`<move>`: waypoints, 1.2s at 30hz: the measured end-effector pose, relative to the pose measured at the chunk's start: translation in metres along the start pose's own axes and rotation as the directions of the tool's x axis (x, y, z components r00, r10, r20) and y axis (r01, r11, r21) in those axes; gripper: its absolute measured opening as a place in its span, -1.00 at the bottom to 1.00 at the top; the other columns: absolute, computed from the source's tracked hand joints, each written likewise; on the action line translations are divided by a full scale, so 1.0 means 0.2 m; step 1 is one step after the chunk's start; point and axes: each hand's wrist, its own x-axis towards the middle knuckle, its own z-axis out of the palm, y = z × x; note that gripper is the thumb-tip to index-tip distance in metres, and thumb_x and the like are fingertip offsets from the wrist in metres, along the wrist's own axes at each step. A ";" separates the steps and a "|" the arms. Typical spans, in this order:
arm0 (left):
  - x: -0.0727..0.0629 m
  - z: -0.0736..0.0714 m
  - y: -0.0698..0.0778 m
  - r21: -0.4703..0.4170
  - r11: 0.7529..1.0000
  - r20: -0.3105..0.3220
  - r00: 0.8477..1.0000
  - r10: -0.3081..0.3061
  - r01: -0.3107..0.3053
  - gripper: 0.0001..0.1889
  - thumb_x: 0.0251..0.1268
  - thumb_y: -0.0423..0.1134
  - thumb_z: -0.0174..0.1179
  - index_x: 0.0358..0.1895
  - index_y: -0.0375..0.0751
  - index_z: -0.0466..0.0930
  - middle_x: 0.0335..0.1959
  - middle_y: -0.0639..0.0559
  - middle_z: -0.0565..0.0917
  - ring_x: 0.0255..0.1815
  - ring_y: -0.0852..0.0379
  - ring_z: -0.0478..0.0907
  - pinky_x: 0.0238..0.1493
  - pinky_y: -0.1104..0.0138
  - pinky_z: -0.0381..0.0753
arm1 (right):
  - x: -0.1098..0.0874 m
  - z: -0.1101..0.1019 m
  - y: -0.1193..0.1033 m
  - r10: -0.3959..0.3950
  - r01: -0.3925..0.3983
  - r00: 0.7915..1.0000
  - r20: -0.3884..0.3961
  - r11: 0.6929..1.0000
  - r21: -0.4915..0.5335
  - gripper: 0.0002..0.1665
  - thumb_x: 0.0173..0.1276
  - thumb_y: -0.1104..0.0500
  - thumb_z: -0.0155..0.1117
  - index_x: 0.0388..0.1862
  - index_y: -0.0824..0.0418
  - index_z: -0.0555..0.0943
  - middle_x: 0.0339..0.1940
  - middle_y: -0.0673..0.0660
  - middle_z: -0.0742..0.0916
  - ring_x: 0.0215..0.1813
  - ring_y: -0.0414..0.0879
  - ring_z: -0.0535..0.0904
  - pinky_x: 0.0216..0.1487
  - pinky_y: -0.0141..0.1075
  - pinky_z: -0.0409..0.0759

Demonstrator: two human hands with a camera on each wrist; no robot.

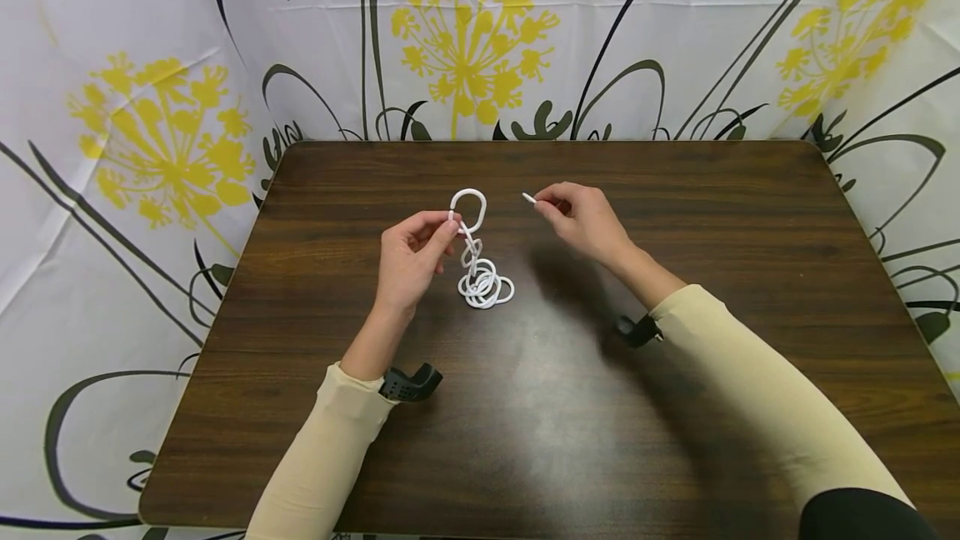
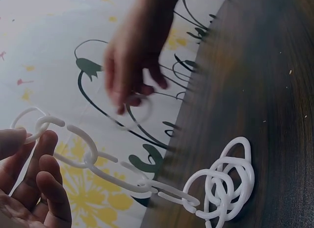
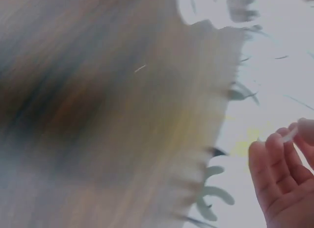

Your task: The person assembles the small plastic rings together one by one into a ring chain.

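Observation:
A white plastic chain (image 1: 480, 304) of oval links hangs from my left hand (image 1: 408, 261), which pinches it near its upper end between thumb and fingers. One larger-looking link (image 1: 483, 207) stands up above the fingertips. The lower links lie heaped on the table, and in the left wrist view gaps show in several links. To the right, my right hand (image 1: 588, 219) pinches a single loose white link (image 1: 528, 198), seen edge-on and apart from the chain. In the right wrist view that link is pale and partly hidden by the fingers (image 3: 274, 152).
A dark wood-grain table (image 1: 525, 457) lies under both hands. Behind it and at its sides hangs a white curtain (image 1: 330, 32) with yellow flowers and dark stems. Each wrist wears a black camera mount (image 1: 411, 383).

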 end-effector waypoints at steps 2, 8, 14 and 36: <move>0.00 0.00 0.00 0.000 1.000 0.002 1.000 -0.004 0.004 -0.78 0.33 -0.28 0.29 -0.09 -0.36 0.69 -0.26 0.00 0.74 -0.52 0.08 0.51 -0.66 0.45 0.42 | 0.01 -0.01 -0.05 -0.024 0.029 0.998 -0.055 0.996 0.089 -0.83 0.42 0.18 0.27 -0.14 0.25 0.71 -0.37 0.12 0.72 -0.41 -0.09 0.55 -0.37 -0.28 0.51; 0.00 0.00 0.00 0.003 1.000 0.006 1.000 -0.015 0.015 -0.77 0.34 -0.27 0.28 -0.08 -0.38 0.68 -0.22 -0.07 0.74 -0.51 0.08 0.51 -0.65 0.45 0.43 | 0.01 -0.02 -0.25 -0.057 0.114 0.983 -0.173 0.933 0.341 -0.85 0.42 0.28 0.24 -0.14 0.36 0.67 -0.44 0.26 0.69 -0.46 0.02 0.60 -0.41 -0.24 0.64; 0.00 0.00 0.00 0.004 1.000 0.006 1.000 -0.022 0.022 -0.76 0.34 -0.27 0.27 -0.09 -0.41 0.68 -0.22 -0.13 0.74 -0.51 0.10 0.50 -0.65 0.46 0.43 | -0.04 -0.05 -0.49 -0.122 0.208 0.968 -0.218 0.877 0.433 -0.89 0.38 0.47 0.17 -0.18 0.52 0.61 -0.43 0.39 0.65 -0.44 -0.12 0.59 -0.40 -0.21 0.66; 0.01 0.01 -0.01 -0.026 0.999 0.014 1.000 0.025 -0.025 -0.80 0.33 -0.33 0.28 -0.15 -0.46 0.66 -0.50 0.12 0.70 -0.59 0.20 0.49 -0.70 0.45 0.39 | -0.03 0.09 -0.44 -0.294 0.314 0.949 -0.109 0.890 0.331 -0.92 0.40 0.31 0.26 -0.22 0.25 0.70 -0.36 -0.01 0.63 -0.39 -0.18 0.53 -0.48 -0.34 0.57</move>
